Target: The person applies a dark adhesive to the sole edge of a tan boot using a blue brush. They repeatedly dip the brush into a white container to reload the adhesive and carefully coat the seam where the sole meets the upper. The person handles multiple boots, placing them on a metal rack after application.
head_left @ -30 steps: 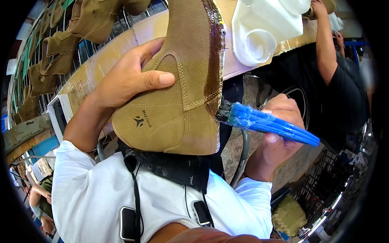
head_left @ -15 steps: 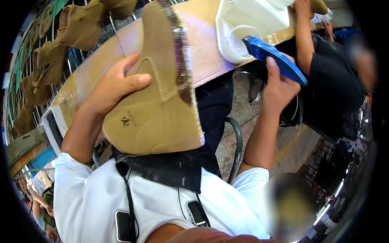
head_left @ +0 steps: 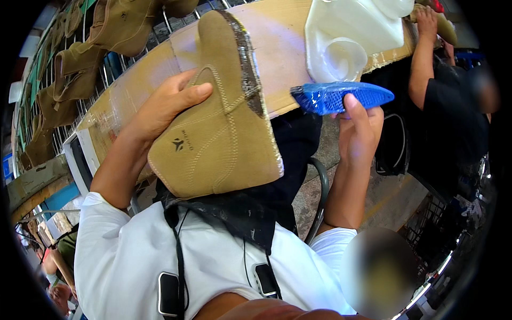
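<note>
My left hand (head_left: 170, 104) is closed round a tan suede boot upper (head_left: 213, 144), thumb lying on its side. Its toe points away from me and its shaft rests near my lap. Along the bottom edge, facing right, runs a dark, shiny wet-looking strip (head_left: 248, 66) by the toe. In my right hand (head_left: 360, 130) is a blue-handled brush (head_left: 349, 98), pinched between thumb and fingers. Its wet, glossy end points left toward the boot, apart from it. Just beyond the brush stands a whitish translucent cup (head_left: 344, 61) inside a white plastic container (head_left: 354, 24).
A cardboard-covered bench (head_left: 141, 80) curves ahead of me. More tan boots (head_left: 74, 72) hang on a wire rack at the left. Another person's arm (head_left: 423, 64) works on a boot at the far right. A grey chair arm (head_left: 320, 197) is beside my right forearm.
The brush has come away from the cup, moving left and nearer to me, and has turned so its end points left. The boot and left hand have shifted slightly right in the picture.
</note>
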`<state>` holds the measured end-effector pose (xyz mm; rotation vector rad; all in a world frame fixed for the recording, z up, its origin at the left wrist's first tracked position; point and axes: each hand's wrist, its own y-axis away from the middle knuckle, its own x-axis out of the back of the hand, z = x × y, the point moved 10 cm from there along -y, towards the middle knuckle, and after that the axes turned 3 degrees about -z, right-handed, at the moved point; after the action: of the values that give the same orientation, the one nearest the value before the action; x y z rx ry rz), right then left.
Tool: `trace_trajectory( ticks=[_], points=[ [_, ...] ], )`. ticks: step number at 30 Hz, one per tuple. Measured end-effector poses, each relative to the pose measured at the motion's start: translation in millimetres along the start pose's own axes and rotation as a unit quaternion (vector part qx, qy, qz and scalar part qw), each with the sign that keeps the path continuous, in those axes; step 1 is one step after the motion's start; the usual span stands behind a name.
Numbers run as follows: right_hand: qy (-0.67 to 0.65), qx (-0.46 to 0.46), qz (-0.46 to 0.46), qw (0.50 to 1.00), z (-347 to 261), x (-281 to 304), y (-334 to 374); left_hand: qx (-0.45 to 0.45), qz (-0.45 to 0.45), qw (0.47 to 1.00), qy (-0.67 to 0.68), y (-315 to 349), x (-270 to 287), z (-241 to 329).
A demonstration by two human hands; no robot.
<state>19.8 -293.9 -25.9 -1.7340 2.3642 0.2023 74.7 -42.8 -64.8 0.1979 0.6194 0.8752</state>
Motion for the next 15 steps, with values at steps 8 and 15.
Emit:
trace_trajectory(
  ticks=[8,15],
  points=[
    [0.030,0.053,-0.047,0.997,-29,-42,18,0.000,-0.023,1.000,-0.005,1,-4,-2],
    [0.122,0.136,-0.097,0.978,-63,-49,41,-0.004,-0.017,0.999,0.032,4,-3,4]
  ],
)
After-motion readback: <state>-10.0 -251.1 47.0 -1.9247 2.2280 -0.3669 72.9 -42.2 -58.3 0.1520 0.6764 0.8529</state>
